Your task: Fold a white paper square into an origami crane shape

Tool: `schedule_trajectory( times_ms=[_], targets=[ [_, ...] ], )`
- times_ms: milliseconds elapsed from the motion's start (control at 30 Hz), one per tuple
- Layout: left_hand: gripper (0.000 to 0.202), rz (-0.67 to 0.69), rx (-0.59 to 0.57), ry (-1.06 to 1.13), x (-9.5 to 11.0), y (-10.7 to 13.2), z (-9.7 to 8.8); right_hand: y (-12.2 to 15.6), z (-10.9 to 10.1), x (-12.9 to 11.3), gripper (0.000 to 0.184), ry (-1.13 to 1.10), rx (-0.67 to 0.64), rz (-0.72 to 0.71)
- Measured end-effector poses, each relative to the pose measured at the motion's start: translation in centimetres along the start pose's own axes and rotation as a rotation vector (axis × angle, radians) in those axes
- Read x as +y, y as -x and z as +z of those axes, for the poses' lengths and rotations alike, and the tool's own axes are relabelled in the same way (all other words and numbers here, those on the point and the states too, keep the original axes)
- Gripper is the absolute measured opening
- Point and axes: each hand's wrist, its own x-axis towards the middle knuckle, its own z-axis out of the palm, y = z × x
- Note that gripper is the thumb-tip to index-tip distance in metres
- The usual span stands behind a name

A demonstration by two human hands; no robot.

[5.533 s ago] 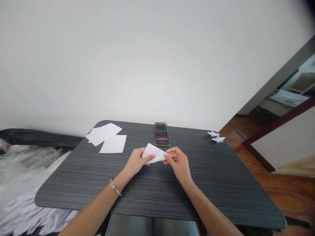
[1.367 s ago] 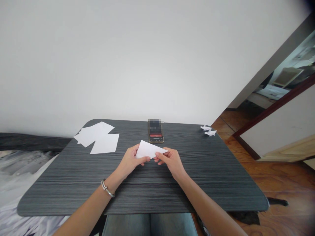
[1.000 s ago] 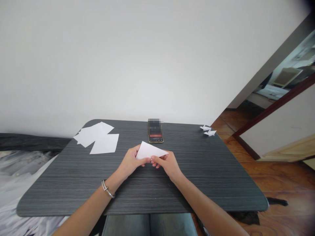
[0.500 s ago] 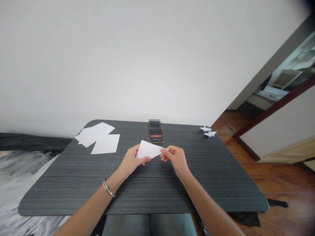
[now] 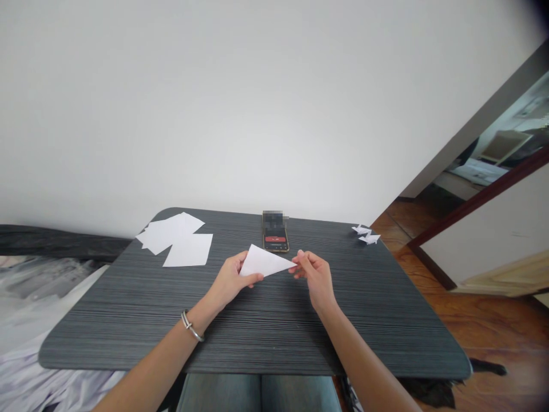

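Head view: a folded white paper triangle (image 5: 262,262) is being held just above the dark grey table (image 5: 107,337), near its middle. The left hand (image 5: 231,280) is gripping its wide end with curled fingers, while the right hand (image 5: 313,276) is pinching its pointed tip. A phone (image 5: 275,239) is lying at 12 o'clock from the triangle, loose white paper sheets (image 5: 175,240) are resting at 10 o'clock, and small folded paper figures (image 5: 366,234) are sitting at 2 o'clock.
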Motion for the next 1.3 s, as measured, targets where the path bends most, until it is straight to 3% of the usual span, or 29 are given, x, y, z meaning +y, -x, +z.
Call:
schedule_trajectory(
  times_ms=[67,200,367,733,1000,1300],
  targets=[
    [0.038,0.002,-0.027,-0.003,-0.1,0.0,0.0,0.0,0.1,0.0,0.024,0.017,-0.033,-0.005],
    [0.036,0.010,-0.060,-0.009,-0.2,0.0,0.2,0.5,0.7,0.4,0.020,0.121,-0.264,0.062],
    [0.037,0.019,-0.036,-0.025,-0.3,-0.1,0.3,0.9,1.7,1.4,0.015,0.099,-0.301,0.153],
    [0.034,-0.010,-0.068,0.024,-0.4,-0.1,0.3,1.1,1.8,1.1,0.014,0.181,-0.302,0.096],
    [0.041,-0.041,-0.046,0.095,0.5,0.3,0.2,0.1,0.2,-0.1,0.020,0.095,-0.132,0.021],
    [0.044,-0.042,-0.058,0.162,0.7,0.5,0.2,0.0,0.0,-0.1,0.018,0.071,-0.087,-0.009]
  ],
)
